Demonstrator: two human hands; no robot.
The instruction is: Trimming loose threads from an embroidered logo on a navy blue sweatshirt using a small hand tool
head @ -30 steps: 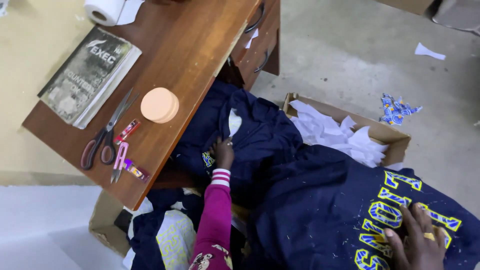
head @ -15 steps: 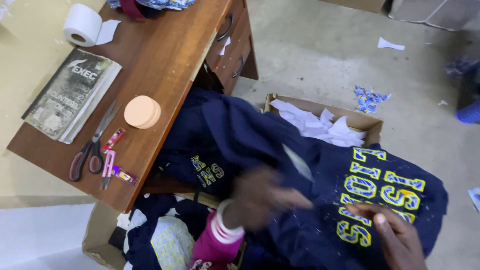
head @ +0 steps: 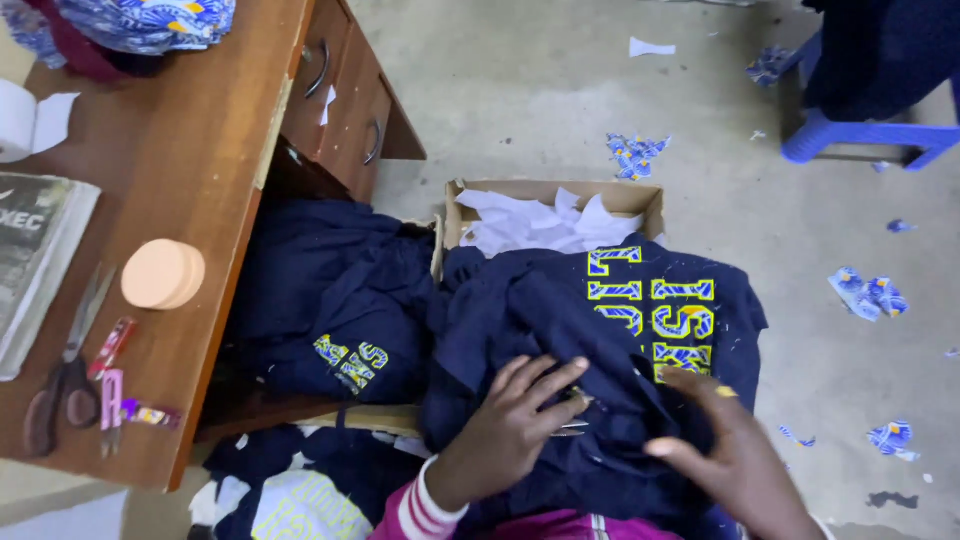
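A: Start from the navy garment with yellow-and-blue lettering. It lies bunched on the person's lap, in front of the cardboard box of white paper scraps.

B: And the hands?

A: Both rest on the garment. The left hand lies flat, fingers spread apart, a small metal tool, perhaps snips, under its fingertips. The right hand is also flat and unclenched, just below the lettering, gripping nothing.

B: How would you do this well?

A: I'd judge that the cloth wants smoothing outward from the lettering, with one palm pinning it while the other sweeps, so no fold hides a loose thread. Keep the metal tool clear of the fabric until the spot is found.

B: What else lies round the garment?

A: To its left, a second navy piece heaped under the wooden desk; on the desk a round peach-coloured disc and scissors.

B: What differs from half a second ago?

A: The garment has been drawn nearer and turned, its lettering now upright beside the box, and the left hand, then blurred in motion, has settled.
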